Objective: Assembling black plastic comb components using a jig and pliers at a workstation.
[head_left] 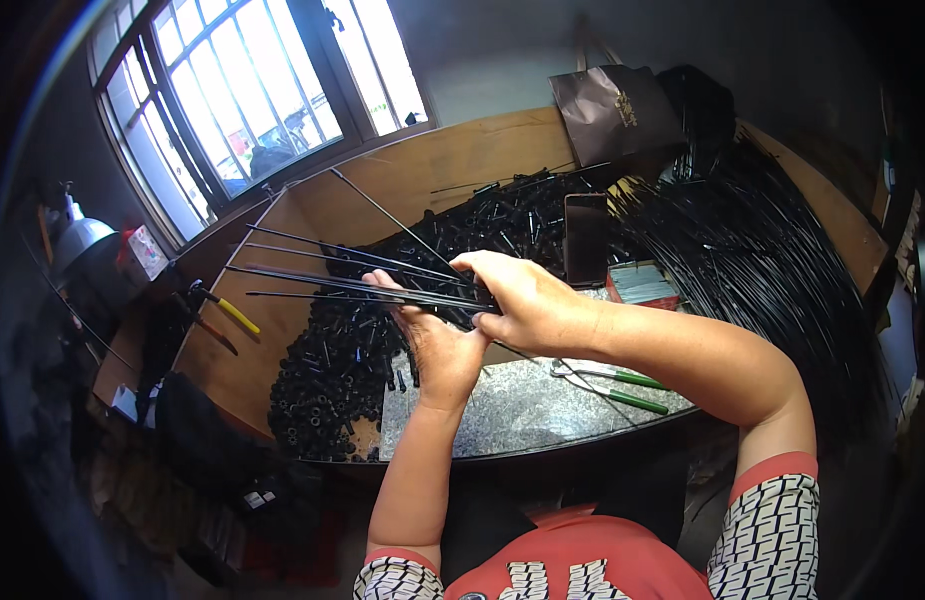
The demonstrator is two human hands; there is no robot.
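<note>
A loose bundle of thin black rods (317, 279) fans out toward the left in front of me. My right hand (527, 302) is closed around the bundle's right end, fingers and thumb wrapped over it. Under the rods, my left hand (437, 350) lies palm up with its fingers stretched out, and the rods cross over them. The heels of both hands come close together near the rods' right end. Whatever sits inside my right fist is hidden. Below the hands is a grey speckled board (502, 415) on the bench.
Heaped small black tubular parts (327, 385) fill the bench's left and back. Green-handled pliers (622, 388) rest on the board. Behind my right hand stands a dark phone (585, 240). Long black rods (762, 250) pile up at right, near a bag (617, 115). Yellow-handled pliers (227, 308) are at left.
</note>
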